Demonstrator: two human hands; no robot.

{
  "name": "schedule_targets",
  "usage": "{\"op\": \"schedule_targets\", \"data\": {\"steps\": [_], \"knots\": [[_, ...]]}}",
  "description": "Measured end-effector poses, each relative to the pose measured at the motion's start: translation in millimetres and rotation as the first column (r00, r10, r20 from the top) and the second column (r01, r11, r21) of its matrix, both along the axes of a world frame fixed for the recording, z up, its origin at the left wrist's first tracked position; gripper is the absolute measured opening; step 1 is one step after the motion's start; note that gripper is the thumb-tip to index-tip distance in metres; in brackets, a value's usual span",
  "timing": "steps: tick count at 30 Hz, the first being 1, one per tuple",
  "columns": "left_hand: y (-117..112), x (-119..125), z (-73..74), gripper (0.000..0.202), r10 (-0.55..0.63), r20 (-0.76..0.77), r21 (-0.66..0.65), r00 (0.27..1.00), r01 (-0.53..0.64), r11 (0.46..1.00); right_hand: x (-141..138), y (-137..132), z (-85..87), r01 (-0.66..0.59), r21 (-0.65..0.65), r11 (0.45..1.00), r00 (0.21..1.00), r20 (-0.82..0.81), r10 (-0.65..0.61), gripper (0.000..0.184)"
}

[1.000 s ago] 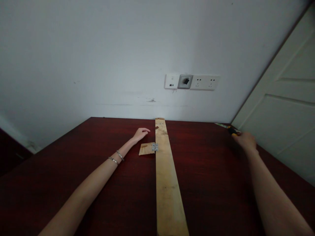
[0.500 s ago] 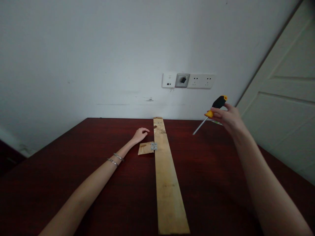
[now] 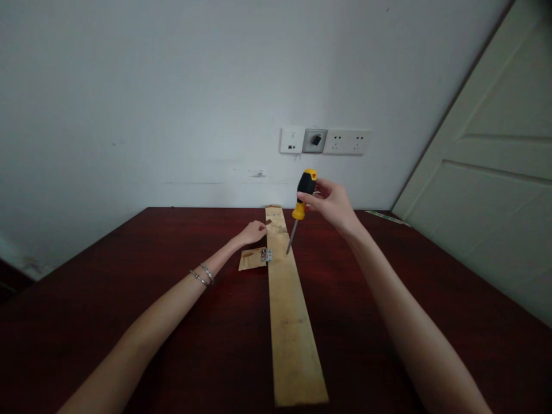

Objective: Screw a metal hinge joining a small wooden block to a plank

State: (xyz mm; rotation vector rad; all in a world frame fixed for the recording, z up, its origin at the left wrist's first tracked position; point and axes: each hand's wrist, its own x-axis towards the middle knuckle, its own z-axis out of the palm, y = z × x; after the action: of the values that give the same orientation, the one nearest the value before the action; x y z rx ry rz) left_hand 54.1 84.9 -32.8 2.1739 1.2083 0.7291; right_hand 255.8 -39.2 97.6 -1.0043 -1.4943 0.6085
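My right hand grips the black and yellow handle of a screwdriver, its metal shaft slanting down toward the long wooden board. The tip appears over the board, to the right of a small metal hinge; I cannot tell whether it touches the wood. That hinge joins the board's left edge to a short wooden piece. Just beyond the hinge, my left hand is at the board's left edge with its fingers drawn together. What those fingers hold, if anything, is too small to make out.
The dark red tabletop runs back to a white wall with a row of sockets. A thin pale strip lies at the table's back right, near a white panelled door.
My right hand has brought the screwdriver leftward from the right side to over the board, turning it steeper. My left hand has shifted slightly to the board's edge and its fingers have closed.
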Motion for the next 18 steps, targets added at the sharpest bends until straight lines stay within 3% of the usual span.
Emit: {"op": "schedule_targets", "data": {"steps": [5,8,12,18], "knots": [[8,11,-10.9,0.027,0.087,0.029,-0.012,0.996,-0.086,0.996,-12,8,-13.6,-0.028,0.063,0.998,0.998,0.051,0.025,0.041],[10,13,-13.8,0.028,0.110,0.045,-0.011,0.993,-0.110,0.994,-12,12,-21.6,0.006,0.122,0.992,0.999,0.045,-0.012,0.054],[10,14,-17.5,0.028,0.107,0.055,-0.029,0.993,-0.105,0.994,-12,13,-25.8,0.008,0.134,0.991,0.999,0.047,-0.014,0.069],[12,8,-11.9,0.024,0.043,0.050,-0.106,0.998,-0.037,0.994,-20,16,-29.1,0.009,0.183,0.983,0.996,0.087,-0.025,0.067]]}}
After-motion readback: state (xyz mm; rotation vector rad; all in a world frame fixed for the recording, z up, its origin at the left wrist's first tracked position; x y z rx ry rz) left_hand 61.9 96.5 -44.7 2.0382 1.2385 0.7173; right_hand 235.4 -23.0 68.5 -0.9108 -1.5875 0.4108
